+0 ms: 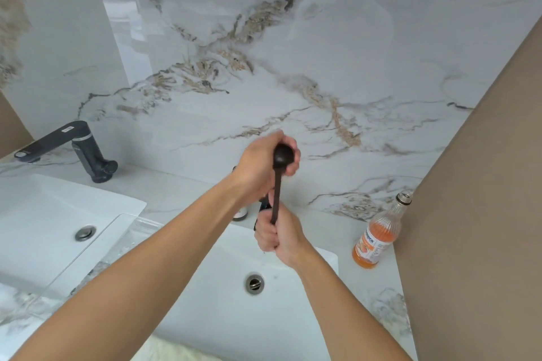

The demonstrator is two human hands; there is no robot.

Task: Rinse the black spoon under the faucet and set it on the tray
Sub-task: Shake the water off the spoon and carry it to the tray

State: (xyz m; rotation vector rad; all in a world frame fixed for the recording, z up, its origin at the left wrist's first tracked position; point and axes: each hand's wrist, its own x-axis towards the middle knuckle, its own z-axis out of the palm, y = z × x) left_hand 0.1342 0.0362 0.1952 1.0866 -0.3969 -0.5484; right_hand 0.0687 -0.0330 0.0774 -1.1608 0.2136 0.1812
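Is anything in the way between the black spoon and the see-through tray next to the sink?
Nothing visible blocks the black spoon. The right hand grips its handle and the left hand cups its bowl above the sink. The clear tray lies lower left; only the left forearm crosses that side.

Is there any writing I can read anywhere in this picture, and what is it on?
"...UICK", vertical, first letters unclear: on the label of the bottle with orange liquid.
Smaller print lower on that label: too small to read.
Small light tag on top of the left faucet: too blurred to read.
Nothing readable on the spoon.
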